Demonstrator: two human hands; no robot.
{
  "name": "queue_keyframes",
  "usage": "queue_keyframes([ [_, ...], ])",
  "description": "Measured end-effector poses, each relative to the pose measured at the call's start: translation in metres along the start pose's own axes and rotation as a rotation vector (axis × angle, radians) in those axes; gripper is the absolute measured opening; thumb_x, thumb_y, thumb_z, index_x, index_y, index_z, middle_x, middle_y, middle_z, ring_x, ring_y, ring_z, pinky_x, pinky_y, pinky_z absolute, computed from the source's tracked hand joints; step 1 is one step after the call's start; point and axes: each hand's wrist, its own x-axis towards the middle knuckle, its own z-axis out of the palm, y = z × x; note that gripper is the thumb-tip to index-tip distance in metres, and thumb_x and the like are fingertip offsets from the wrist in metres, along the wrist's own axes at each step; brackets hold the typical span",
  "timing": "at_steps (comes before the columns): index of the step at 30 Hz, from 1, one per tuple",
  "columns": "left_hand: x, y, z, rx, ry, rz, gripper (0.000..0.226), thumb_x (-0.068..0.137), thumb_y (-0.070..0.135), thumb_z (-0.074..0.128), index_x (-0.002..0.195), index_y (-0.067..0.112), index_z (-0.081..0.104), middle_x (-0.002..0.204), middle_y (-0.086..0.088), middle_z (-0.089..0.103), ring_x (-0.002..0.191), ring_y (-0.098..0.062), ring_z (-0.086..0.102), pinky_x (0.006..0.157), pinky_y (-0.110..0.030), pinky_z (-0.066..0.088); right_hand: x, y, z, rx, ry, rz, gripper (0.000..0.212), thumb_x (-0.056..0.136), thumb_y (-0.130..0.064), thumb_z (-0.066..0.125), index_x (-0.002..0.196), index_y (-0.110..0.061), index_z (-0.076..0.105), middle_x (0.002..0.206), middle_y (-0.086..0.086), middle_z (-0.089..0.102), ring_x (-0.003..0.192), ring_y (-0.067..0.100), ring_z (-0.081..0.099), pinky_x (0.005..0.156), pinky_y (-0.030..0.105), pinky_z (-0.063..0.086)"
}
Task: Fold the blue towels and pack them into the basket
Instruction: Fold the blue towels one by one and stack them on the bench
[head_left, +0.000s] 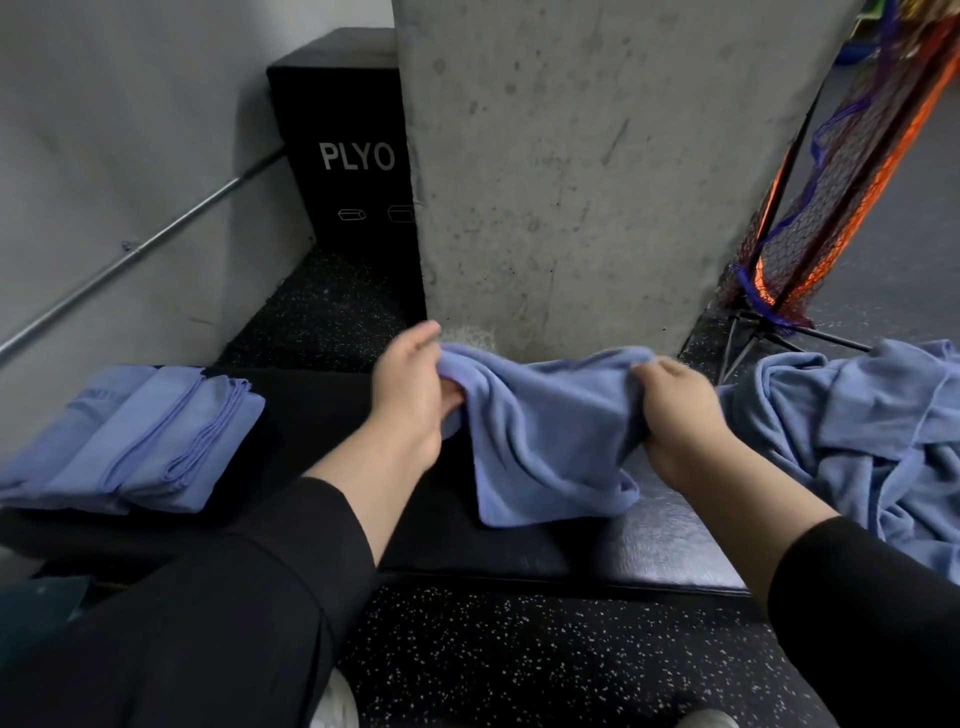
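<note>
A blue towel hangs bunched between a person's two hands above a low black padded platform, its lower edge draping down onto the black surface in front of a grey concrete pillar. The left hand grips the towel's upper left corner, fingers curled into the cloth with the thumb lying over the top edge; the right hand clamps the upper right corner, fingers folded round a gather of fabric. Both forearms come up from the bottom of the view in black sleeves. To the left, well apart from the held towel, a stack of folded blue towels lies on the same platform, their edges lined up toward the wall. To the right, just beside the right hand, a heap of unfolded blue towels sprawls over the platform's end. Behind the stack, a black box lettered "PLYO" stands against a grey wall, where a metal rail runs on a slant. At the upper right, an orange and dark net on a folded black frame leans on its stand. The floor in front of the platform is black rubber flecked with white, and the tips of two pale shoes show at the bottom edge.
</note>
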Motion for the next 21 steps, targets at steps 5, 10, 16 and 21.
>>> queue_keyframes([
  [5, 0.011, 0.006, -0.005, 0.030, -0.025, -0.045, 0.028, 0.103, 0.012, 0.054, 0.130, 0.018, 0.058, 0.109, -0.012, 0.068, 0.096, -0.022, 0.065, 0.089, -0.039, 0.057, 0.000, -0.011, -0.003, 0.208, 0.030, 0.021, 0.018, 0.099, -0.013, 0.050, 0.095, -0.009, 0.067, 0.098, 0.019, 0.068, 0.090, 0.025, 0.062, 0.082, 0.040, 0.051],
  [10, 0.010, -0.025, -0.008, 0.384, -0.232, -0.227, 0.049, 0.097, 0.002, 0.059, 0.143, 0.017, 0.051, 0.133, -0.011, 0.061, 0.118, -0.026, 0.063, 0.095, -0.039, 0.055, -0.004, 0.002, 0.002, 0.032, -0.139, 0.175, 0.019, 0.098, -0.010, 0.052, 0.093, -0.004, 0.069, 0.090, 0.019, 0.069, 0.082, 0.029, 0.065, 0.074, 0.039, 0.051],
  [16, 0.028, -0.032, -0.024, 0.588, -0.074, -0.089, 0.051, 0.093, -0.007, 0.049, 0.136, 0.019, 0.059, 0.117, 0.004, 0.065, 0.089, -0.009, 0.063, 0.058, -0.012, 0.047, -0.003, 0.006, 0.002, -0.087, -0.164, 0.206, 0.014, 0.095, -0.012, 0.061, 0.092, 0.000, 0.069, 0.096, 0.021, 0.072, 0.086, 0.031, 0.069, 0.079, 0.043, 0.056],
  [21, 0.038, -0.039, -0.036, 1.201, -0.118, -0.097, 0.030, 0.096, 0.009, 0.054, 0.120, -0.005, 0.066, 0.110, -0.021, 0.067, 0.110, -0.037, 0.065, 0.081, -0.033, 0.050, -0.010, 0.015, 0.000, -0.197, -0.358, 0.257, 0.023, 0.098, -0.021, 0.060, 0.103, -0.002, 0.072, 0.098, 0.016, 0.076, 0.096, 0.030, 0.073, 0.089, 0.049, 0.058],
])
